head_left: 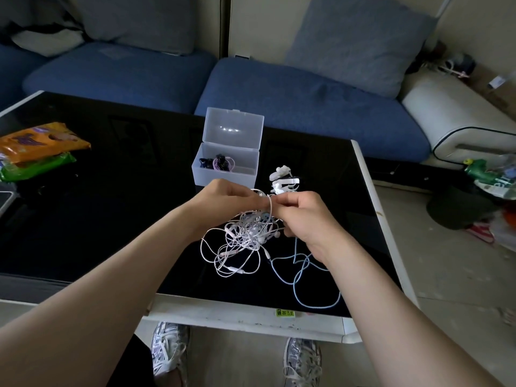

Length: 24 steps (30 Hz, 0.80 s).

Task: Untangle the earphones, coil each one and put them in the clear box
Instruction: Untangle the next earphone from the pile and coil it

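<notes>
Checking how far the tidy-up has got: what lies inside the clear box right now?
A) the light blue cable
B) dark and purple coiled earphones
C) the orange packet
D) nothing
B: dark and purple coiled earphones sit in the clear box; the light blue cable lies on the table, and the left hand and right hand pinch the white tangle.
</notes>
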### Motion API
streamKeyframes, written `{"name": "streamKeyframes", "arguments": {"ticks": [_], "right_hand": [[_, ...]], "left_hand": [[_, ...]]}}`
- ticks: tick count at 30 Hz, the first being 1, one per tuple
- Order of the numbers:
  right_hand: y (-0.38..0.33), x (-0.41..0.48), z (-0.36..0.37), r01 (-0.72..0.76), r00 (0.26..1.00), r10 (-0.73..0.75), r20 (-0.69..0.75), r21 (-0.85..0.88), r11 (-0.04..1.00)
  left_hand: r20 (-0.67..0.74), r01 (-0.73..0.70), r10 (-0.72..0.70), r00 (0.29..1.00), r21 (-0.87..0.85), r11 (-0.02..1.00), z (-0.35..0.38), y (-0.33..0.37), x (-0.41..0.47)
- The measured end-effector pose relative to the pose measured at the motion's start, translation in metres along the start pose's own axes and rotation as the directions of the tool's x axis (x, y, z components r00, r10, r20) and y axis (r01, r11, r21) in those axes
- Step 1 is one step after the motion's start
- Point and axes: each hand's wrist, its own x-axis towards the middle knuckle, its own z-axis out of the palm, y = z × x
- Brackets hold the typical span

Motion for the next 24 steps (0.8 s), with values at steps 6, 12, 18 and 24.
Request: {"name": "streamKeyframes", "arguments": {"ticks": [6,12,18,24], "right_hand": [[-0.001,0.002,0.001,-0.065,0.997,0.067,-0.028,0.068,0.996],[-0.004,0.007,0.004,-0.097,0.994,0.105,-0.011,0.297,0.95],[-0.01,0.006,0.004,-0.156,0.988,0.138,0.073,0.502,0.851],[-0.004,0.002,0.003,-0.113,0.993,0.113,-0.03,-0.027,0.993]], "left_hand": [[-0.12,0.007,-0.012,0.993,-0.043,0.999,0.006,-0.002,0.008],[-0.19,0.116,-0.133,0.973,-0.101,0.988,0.009,-0.004,0.015],[-0.217,0.176,-0.224,0.95,-0.219,0.96,0.013,0.005,0.012],[-0.103,0.167,-0.196,0.975,-0.24,0.956,0.008,0.005,0.01]]}}
